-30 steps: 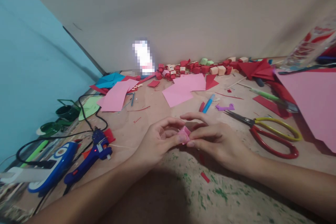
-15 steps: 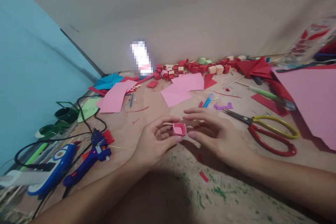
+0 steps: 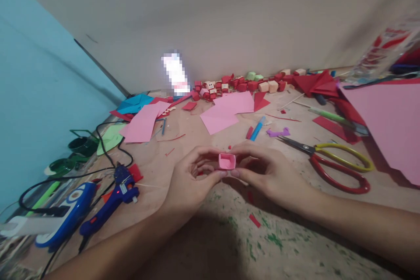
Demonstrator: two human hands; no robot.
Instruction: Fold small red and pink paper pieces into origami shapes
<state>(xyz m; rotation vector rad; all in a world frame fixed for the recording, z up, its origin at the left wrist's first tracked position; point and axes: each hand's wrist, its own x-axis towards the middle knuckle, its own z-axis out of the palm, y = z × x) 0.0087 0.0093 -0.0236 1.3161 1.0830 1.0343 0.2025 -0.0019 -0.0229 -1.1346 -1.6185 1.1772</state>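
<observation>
A small pink paper box (image 3: 227, 162) with its open top facing me is held above the table, between both hands. My left hand (image 3: 197, 175) pinches its left side with thumb and fingers. On the opposite side, my right hand (image 3: 262, 164) grips the box with its thumb at the lower front and its fingers behind. The far fingertips of both hands are partly hidden. To the right of my right hand lie scissors (image 3: 310, 148) with one yellow and one red handle, their blades partly apart. A purple paper piece (image 3: 278, 132) and a blue pen (image 3: 258, 128) lie beyond that hand.
A blue glue gun (image 3: 120, 194) with a black cord lies at left, near a blue-and-white tool (image 3: 65, 216). Pink paper sheets (image 3: 226, 111) and several small folded paper boxes (image 3: 243, 84) lie along the back. A lit phone (image 3: 176, 73) leans against the wall.
My right hand has moved left and closed on the pink box, which only my left hand held before. The box has shifted slightly right.
</observation>
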